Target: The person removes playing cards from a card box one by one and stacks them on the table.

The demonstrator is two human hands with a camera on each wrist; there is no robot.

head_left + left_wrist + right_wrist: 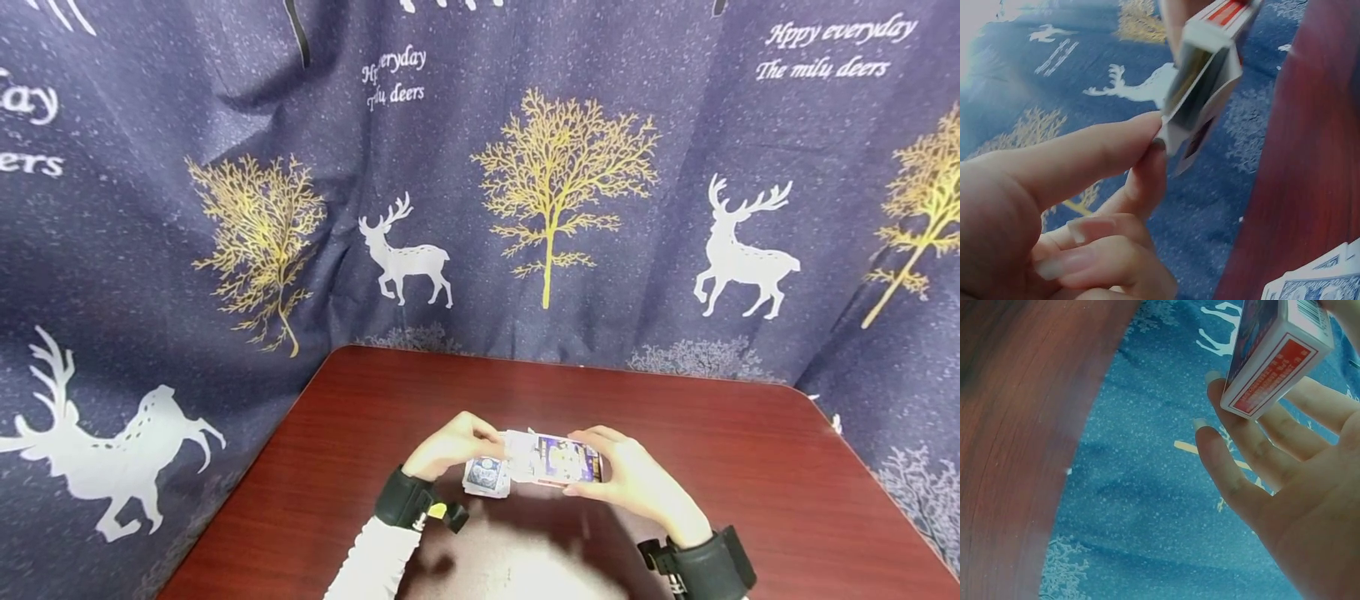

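A playing-card box (558,458) with a purple face and red ends is held just above the table between both hands. My left hand (497,442) pinches the open white flap (1169,134) at the box's left end between thumb and index finger (1147,169). My right hand (600,467) grips the other end, its fingers (1235,469) lying along the back of the box (1279,353). Below the left hand, a stack of blue-backed cards (486,477) lies on the table; its edge also shows in the left wrist view (1316,284).
The table (750,467) is dark red-brown wood with rounded far corners. A navy cloth (555,208) printed with white deer and gold trees hangs behind and around it. Both wrists wear black straps (408,500).
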